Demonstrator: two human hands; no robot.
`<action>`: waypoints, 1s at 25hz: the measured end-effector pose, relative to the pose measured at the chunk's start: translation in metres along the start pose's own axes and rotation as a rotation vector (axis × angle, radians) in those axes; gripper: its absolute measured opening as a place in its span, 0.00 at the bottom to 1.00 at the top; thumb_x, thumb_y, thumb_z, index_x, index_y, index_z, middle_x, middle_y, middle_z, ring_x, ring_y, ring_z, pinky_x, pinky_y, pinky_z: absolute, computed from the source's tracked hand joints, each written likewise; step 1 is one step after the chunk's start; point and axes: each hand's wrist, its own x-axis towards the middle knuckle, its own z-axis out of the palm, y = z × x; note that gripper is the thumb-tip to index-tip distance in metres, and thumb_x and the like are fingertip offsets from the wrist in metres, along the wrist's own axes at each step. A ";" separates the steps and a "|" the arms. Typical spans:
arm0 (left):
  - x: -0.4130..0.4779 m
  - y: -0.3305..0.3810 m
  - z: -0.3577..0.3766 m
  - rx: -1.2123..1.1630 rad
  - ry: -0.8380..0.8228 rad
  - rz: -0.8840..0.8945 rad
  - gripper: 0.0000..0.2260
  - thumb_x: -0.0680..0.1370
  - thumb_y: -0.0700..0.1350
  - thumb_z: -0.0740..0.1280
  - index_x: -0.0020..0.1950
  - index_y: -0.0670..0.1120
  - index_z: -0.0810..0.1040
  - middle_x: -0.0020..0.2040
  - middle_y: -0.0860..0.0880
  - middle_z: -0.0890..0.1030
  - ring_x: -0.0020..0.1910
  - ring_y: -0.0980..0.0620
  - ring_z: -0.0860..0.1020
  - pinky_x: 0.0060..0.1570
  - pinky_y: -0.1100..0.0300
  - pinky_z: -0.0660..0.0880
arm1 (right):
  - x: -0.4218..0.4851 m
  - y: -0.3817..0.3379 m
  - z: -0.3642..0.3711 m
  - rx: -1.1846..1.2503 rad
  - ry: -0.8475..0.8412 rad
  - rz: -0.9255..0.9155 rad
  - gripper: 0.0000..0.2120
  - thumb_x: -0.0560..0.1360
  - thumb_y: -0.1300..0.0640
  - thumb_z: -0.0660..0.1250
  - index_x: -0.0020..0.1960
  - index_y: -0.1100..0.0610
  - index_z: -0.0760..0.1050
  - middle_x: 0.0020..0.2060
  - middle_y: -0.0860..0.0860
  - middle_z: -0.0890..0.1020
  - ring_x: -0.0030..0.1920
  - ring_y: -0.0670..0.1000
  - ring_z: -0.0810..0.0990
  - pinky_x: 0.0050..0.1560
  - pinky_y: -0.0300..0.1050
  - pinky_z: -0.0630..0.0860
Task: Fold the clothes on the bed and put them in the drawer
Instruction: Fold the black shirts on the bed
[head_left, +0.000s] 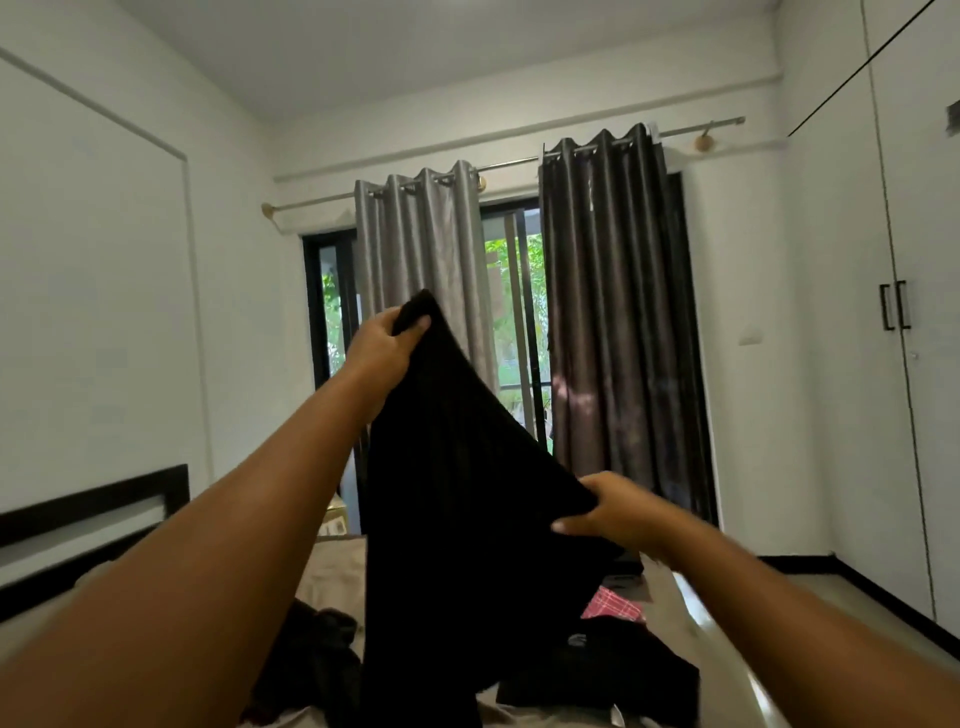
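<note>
Above the near end of the bed (332, 571), the person is holding up a black garment (452, 467) with both arms stretched out. The left hand (382, 345) is raised high, its fingers and thumb pinching one top corner of the cloth. The right hand (618, 512) is sitting lower and off to the right, fingers curled over the other corner with the thumb tucked beneath. Between the two the top edge is sloping down from left to right, and the rest of the garment is hanging straight down and dropping out of sight at the bottom of the view. Whether its lower end is touching the bed is hard to tell, black against black. Behind it more clothes are lying on the beige sheet: a dark crumpled heap (317, 649) to the left, another black piece (597, 670) to the right, and a pink checked cloth (615, 605) just beyond that one. A dark headboard (93, 499) is running along the left wall. Further off, a pale grey curtain (426, 270) and a darker curtain (618, 312) are hanging from a rod, with a glass door (514, 312) between them showing green leaves. On the right, white wardrobe doors (909, 415) with black handles are standing closed
</note>
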 end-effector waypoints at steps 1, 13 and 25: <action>0.005 -0.003 -0.008 0.013 0.030 0.002 0.03 0.83 0.47 0.66 0.55 0.52 0.79 0.52 0.44 0.84 0.52 0.44 0.83 0.52 0.51 0.81 | -0.002 -0.001 -0.026 -0.088 0.054 -0.002 0.08 0.73 0.58 0.78 0.50 0.58 0.84 0.44 0.53 0.87 0.46 0.51 0.84 0.56 0.55 0.80; 0.080 0.101 -0.038 -0.230 0.051 -0.052 0.16 0.79 0.50 0.71 0.59 0.39 0.78 0.51 0.41 0.84 0.49 0.44 0.84 0.39 0.55 0.81 | -0.030 -0.224 -0.255 0.283 0.670 -0.158 0.08 0.81 0.55 0.68 0.56 0.60 0.76 0.45 0.56 0.83 0.40 0.52 0.84 0.35 0.44 0.79; 0.049 0.133 0.099 -0.084 -0.279 0.051 0.22 0.81 0.61 0.64 0.59 0.44 0.81 0.53 0.43 0.85 0.51 0.45 0.85 0.52 0.51 0.83 | -0.006 -0.222 -0.168 0.400 0.354 -0.149 0.29 0.77 0.36 0.67 0.68 0.56 0.75 0.56 0.55 0.85 0.54 0.54 0.85 0.48 0.48 0.82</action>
